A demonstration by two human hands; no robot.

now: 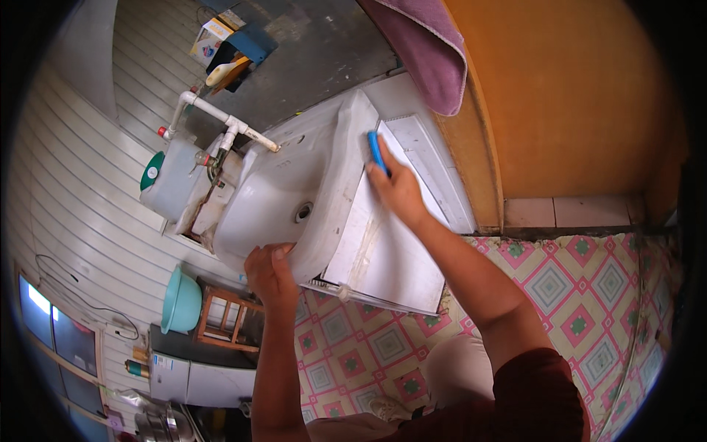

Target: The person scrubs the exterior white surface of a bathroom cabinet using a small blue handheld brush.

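A white washbasin (331, 214) with a round drain hole stands in front of me, on a white cabinet (398, 258). My left hand (272, 274) grips the basin's near left corner, thumb up and fingers curled over the rim. At the basin's right side, my right hand (398, 184) is closed around a slim blue tool (378, 152). The tool lies close to the seam between basin and cabinet; its working end is too small to make out. Old yellowish residue (362, 254) runs down the cabinet's white face.
White pipes with a tap (234, 127) reach over the basin's back, beside a plastic jug with a green lid (152, 171). A purple towel (434, 51) hangs by an orange wooden panel (567, 103). Left are a turquoise tub (179, 300) and wooden stool (228, 318). Patterned flooring (549, 283) lies below.
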